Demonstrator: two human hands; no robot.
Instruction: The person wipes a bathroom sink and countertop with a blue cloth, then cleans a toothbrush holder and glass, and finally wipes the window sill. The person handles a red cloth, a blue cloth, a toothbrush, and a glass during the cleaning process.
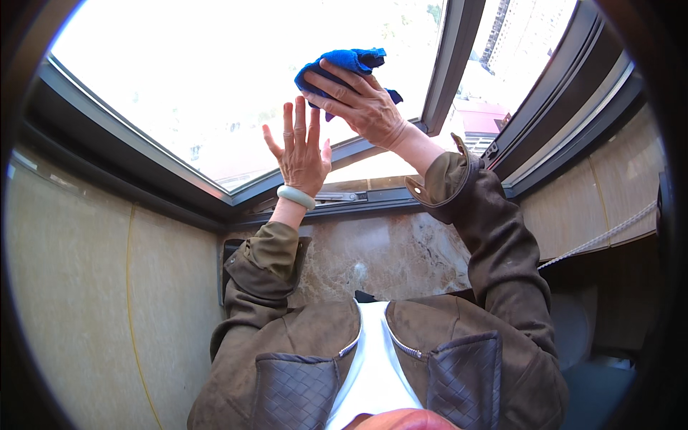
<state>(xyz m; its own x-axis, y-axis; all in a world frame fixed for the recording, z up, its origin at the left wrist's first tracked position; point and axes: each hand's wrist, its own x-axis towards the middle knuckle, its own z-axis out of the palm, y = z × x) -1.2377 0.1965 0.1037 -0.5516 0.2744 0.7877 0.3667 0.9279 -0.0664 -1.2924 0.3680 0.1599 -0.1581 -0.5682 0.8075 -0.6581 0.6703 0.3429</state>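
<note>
A bunched blue cloth (pixel 349 60) lies under the fingers of my right hand (pixel 369 111), which presses it against the bright window pane (pixel 193 79). Part of the cloth is hidden beneath the palm. To the left and a little lower, my left hand (pixel 301 154) is raised with its fingers spread, nothing in it, seemingly flat toward the same glass. A pale green bangle (pixel 296 197) sits on the left wrist.
The dark window frame (pixel 448 68) stands ajar at the right, beside the fixed frame (pixel 552 93). A metal hinge stay (pixel 337 197) runs along the bottom. Below lies a brown marble sill (pixel 373 251). Tiled walls (pixel 86 287) flank both sides; a white beaded cord (pixel 609 235) hangs at right.
</note>
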